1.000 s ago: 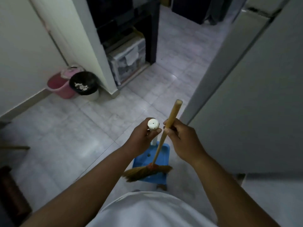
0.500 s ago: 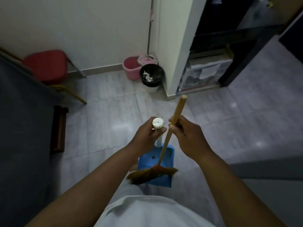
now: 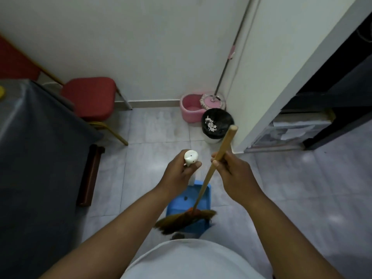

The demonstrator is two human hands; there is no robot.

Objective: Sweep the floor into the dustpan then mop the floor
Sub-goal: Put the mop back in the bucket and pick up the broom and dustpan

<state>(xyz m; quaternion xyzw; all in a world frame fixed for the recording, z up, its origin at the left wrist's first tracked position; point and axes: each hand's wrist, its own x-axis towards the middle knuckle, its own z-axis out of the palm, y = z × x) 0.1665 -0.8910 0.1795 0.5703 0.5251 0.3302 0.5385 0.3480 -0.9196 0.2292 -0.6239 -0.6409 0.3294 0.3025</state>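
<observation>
Just in front of the black-lined round waste bin, the left hand is wrapping its fingers around the white upright handle of the blue plastic dustpan. The right hand is curling its fingers around the wooden-handled straw broom, whose bristles are lying across the dustpan's mouth.

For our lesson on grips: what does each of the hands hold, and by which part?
The left hand grips the dustpan by the white top of its upright handle; the right hand grips the broom high on its wooden stick.
</observation>
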